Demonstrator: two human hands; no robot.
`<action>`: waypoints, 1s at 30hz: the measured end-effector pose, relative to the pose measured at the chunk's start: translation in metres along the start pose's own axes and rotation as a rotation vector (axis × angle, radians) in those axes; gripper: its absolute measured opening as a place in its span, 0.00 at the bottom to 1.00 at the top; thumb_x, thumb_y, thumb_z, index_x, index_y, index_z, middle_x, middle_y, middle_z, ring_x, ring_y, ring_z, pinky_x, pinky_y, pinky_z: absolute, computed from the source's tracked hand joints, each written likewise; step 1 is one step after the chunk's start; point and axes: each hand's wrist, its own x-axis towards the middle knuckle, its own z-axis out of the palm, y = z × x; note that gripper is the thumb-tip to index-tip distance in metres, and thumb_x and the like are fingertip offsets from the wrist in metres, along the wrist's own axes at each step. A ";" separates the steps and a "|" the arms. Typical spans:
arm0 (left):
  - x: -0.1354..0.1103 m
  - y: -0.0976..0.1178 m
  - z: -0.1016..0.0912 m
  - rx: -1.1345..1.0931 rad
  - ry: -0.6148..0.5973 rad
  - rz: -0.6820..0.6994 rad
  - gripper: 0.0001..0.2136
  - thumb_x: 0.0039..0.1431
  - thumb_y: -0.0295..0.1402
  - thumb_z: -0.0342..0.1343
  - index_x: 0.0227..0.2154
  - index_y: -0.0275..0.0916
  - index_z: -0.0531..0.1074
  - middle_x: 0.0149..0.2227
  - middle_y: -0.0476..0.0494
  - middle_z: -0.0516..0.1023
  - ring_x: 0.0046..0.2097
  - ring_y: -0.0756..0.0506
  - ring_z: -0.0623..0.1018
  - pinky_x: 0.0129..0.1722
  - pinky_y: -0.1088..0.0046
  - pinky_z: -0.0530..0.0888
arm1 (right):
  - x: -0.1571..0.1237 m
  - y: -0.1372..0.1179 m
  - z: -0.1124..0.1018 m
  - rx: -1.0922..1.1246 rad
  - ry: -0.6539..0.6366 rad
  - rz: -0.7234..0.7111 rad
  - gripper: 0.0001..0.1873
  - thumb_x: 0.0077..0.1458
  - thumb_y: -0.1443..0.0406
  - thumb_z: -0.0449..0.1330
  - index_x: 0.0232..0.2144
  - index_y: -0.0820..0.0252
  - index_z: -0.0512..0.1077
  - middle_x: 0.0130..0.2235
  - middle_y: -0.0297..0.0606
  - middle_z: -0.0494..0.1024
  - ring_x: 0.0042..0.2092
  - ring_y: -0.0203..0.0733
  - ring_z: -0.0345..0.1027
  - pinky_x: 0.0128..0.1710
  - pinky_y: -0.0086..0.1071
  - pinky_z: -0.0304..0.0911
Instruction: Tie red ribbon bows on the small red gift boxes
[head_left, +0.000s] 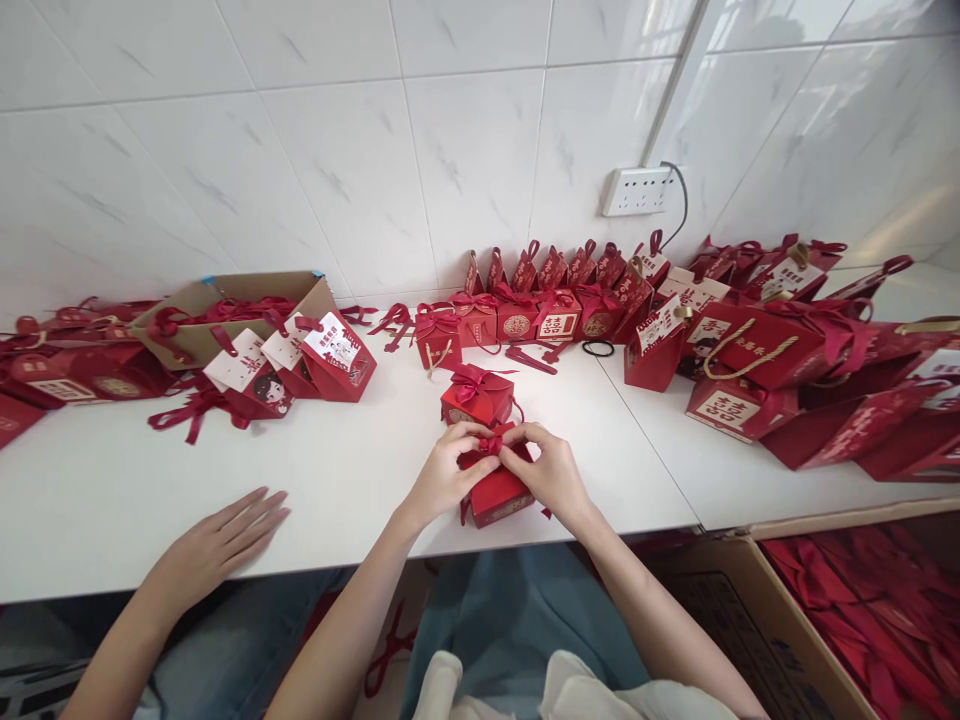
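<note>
A small red gift box (501,492) sits near the front edge of the white table (360,470). My left hand (448,470) and my right hand (546,466) meet over its top, each pinching the red ribbon bow (491,442) between fingertips. Just behind stands a second red box with a tied bow (477,393). To the left, another person's hand (225,535) lies flat and open on the table.
Rows of red gift boxes (555,310) and red bags (750,350) line the tiled wall and right side. A cardboard box with ribbons (217,310) and tagged bags (330,355) are at left. A carton of red ribbons (862,610) sits at lower right. A socket (637,190) hangs on the wall.
</note>
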 end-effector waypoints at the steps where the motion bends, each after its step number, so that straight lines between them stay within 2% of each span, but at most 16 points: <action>1: 0.000 -0.001 0.001 -0.015 0.009 -0.010 0.08 0.55 0.38 0.54 0.30 0.38 0.73 0.45 0.41 0.71 0.48 0.43 0.71 0.50 0.65 0.67 | 0.000 0.001 -0.001 0.001 -0.007 0.000 0.03 0.49 0.65 0.57 0.26 0.57 0.70 0.30 0.36 0.75 0.35 0.42 0.68 0.38 0.36 0.64; 9: -0.001 -0.008 0.002 -0.201 -0.043 -0.057 0.11 0.57 0.39 0.52 0.26 0.37 0.72 0.48 0.40 0.69 0.50 0.43 0.70 0.50 0.68 0.66 | 0.002 0.004 -0.006 -0.039 -0.093 -0.084 0.04 0.53 0.66 0.55 0.28 0.56 0.71 0.32 0.36 0.75 0.36 0.41 0.68 0.39 0.36 0.64; 13: 0.001 -0.012 0.005 -0.263 0.000 -0.081 0.15 0.58 0.40 0.50 0.21 0.36 0.70 0.47 0.40 0.69 0.48 0.43 0.70 0.48 0.70 0.65 | 0.002 0.003 -0.005 -0.104 -0.086 -0.169 0.04 0.54 0.67 0.55 0.29 0.56 0.70 0.31 0.37 0.75 0.36 0.42 0.68 0.40 0.37 0.65; 16: 0.002 -0.013 0.007 -0.302 0.063 -0.095 0.15 0.58 0.38 0.51 0.19 0.37 0.70 0.46 0.41 0.70 0.49 0.43 0.70 0.47 0.70 0.64 | -0.001 0.003 -0.007 -0.132 -0.015 -0.274 0.03 0.54 0.68 0.55 0.33 0.56 0.69 0.35 0.39 0.73 0.39 0.44 0.68 0.41 0.39 0.66; 19: 0.002 -0.013 0.007 -0.306 0.091 -0.098 0.16 0.57 0.38 0.51 0.16 0.37 0.66 0.44 0.41 0.71 0.47 0.43 0.70 0.47 0.70 0.64 | -0.007 0.004 -0.011 -0.184 -0.017 -0.404 0.02 0.55 0.68 0.56 0.33 0.57 0.69 0.41 0.43 0.70 0.45 0.45 0.67 0.44 0.41 0.66; 22: 0.002 -0.011 0.007 -0.303 0.081 -0.089 0.16 0.57 0.37 0.51 0.16 0.37 0.65 0.44 0.42 0.71 0.45 0.44 0.71 0.46 0.70 0.64 | -0.012 0.006 -0.014 -0.237 -0.062 -0.460 0.03 0.55 0.68 0.57 0.33 0.57 0.70 0.45 0.44 0.66 0.45 0.45 0.67 0.44 0.41 0.68; 30: 0.002 -0.009 0.003 -0.201 0.067 -0.052 0.19 0.59 0.38 0.48 0.14 0.37 0.61 0.45 0.42 0.72 0.44 0.44 0.72 0.45 0.70 0.65 | -0.009 0.007 -0.012 -0.270 -0.085 -0.481 0.07 0.57 0.70 0.54 0.31 0.58 0.71 0.41 0.43 0.68 0.42 0.43 0.68 0.42 0.39 0.69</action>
